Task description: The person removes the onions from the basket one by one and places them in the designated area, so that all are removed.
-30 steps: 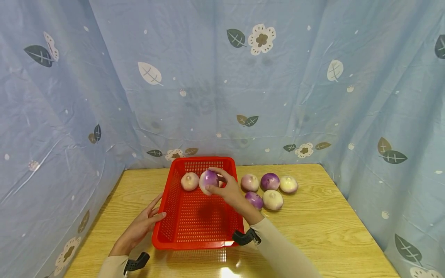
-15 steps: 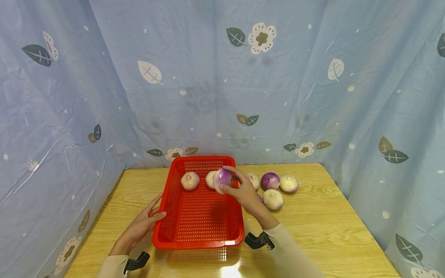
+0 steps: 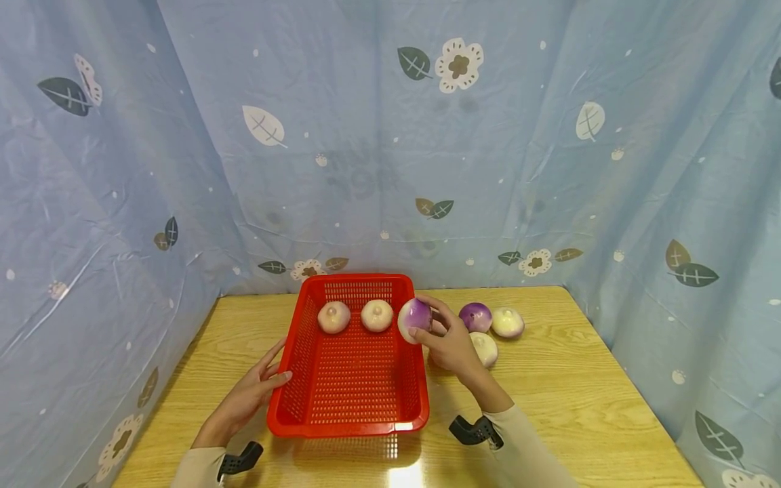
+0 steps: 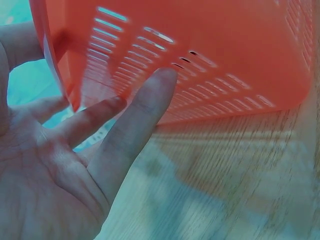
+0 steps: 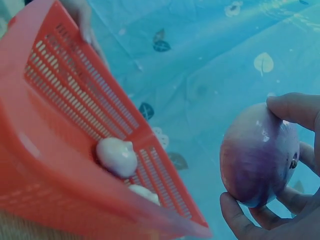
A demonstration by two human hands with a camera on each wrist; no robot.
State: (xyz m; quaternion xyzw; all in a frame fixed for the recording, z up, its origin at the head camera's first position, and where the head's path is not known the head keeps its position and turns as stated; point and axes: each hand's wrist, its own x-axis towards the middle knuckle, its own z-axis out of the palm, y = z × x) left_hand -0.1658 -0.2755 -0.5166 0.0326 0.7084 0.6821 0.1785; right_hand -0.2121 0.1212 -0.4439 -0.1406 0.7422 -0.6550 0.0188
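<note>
In the head view, my right hand (image 3: 451, 342) holds a purple-and-white onion (image 3: 414, 320) over the right rim of a red perforated basket (image 3: 354, 429). Thumb and fingertips grip this onion's sides in the right wrist view, and a small brown nub shows at its purple end. Two pale onions, one to the left (image 3: 333, 317) and one to the right (image 3: 377, 316), sit along the far end inside the basket. My left hand (image 3: 247, 393) holds the basket's left side, thumb over the rim. In the left wrist view its fingers (image 4: 145, 102) lie along the slotted outer wall.
Right of the basket on the wooden table (image 3: 567, 393) lie more onions: a purple one (image 3: 475, 317), a pale one (image 3: 508, 322) and a nearer pale one (image 3: 486, 349) partly behind my right hand. A blue patterned curtain (image 3: 342, 169) encloses the back and sides.
My right hand has moved right with the purple-and-white onion, from over the basket's far part to its right rim, uncovering the second pale onion inside. The left hand and basket stay put.
</note>
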